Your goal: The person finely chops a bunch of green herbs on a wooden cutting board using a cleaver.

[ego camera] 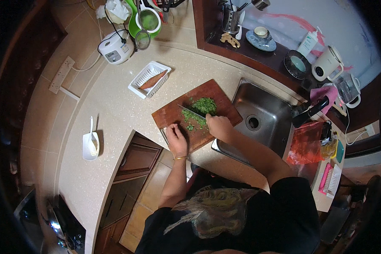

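Note:
My right hand (218,125) grips the handle of a kitchen knife, and its blade (192,111) slants to the upper left among chopped green herbs. The larger heap of herbs (204,105) lies beyond the blade; looser bits lie on the near side. Beneath them is a brown wooden cutting board (216,90), set at an angle on the counter. My left hand (177,136), fingers curled, is at the board's left end, beside a pale metal strip on the edge. Whether it grips the board cannot be told. A gold-coloured bracelet circles my left wrist.
Right of the board is a steel sink (266,104). Behind it stands a white plastic basket (150,79) holding a brownish, elongated food item. A white scoop-like dish with a spoon (90,146) rests at left. Farther back is a rice cooker (116,47); a red plastic bag (305,143) lies right.

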`<state>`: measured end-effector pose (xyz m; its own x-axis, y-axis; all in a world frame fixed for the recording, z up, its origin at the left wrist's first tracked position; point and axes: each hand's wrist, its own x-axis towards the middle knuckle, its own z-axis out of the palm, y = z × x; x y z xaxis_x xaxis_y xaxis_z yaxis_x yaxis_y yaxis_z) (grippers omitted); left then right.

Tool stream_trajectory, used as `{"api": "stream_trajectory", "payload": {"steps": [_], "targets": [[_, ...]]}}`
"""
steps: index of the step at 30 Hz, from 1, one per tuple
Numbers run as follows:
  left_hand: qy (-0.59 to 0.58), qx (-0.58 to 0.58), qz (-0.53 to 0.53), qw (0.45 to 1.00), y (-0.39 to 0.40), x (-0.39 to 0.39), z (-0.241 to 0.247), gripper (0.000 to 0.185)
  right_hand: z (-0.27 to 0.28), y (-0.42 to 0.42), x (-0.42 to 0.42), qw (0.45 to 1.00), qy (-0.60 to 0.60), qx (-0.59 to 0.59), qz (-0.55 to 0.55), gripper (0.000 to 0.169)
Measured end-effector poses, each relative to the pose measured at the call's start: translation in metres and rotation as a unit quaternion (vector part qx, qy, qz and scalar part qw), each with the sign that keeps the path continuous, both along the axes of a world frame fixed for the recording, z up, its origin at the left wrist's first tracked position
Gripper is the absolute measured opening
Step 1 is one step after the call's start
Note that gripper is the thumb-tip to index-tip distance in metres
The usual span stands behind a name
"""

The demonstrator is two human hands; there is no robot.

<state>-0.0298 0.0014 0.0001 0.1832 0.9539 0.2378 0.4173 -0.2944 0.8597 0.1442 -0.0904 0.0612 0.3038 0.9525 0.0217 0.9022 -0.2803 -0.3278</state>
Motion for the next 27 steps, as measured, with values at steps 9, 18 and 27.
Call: {"api": "stream_trajectory", "payload": {"steps": [9,18,27], "targets": [[0.032,0.201,-0.164,0.965,-0.006,0.022,0.024,0.024,-0.019,0.002,0.017,0.941,0.313,0.05,-0.116,0.03],[0.078,0.227,-0.278,0.93,0.029,0.034,0.012,0.01,0.003,-0.035,-0.015,0.749,0.63,0.096,-0.183,0.016],[-0.358,-0.559,-0.289,0.689,0.101,0.063,0.019,0.032,0.005,-0.036,-0.033,0.671,0.709,0.127,-0.175,0.013]]}}
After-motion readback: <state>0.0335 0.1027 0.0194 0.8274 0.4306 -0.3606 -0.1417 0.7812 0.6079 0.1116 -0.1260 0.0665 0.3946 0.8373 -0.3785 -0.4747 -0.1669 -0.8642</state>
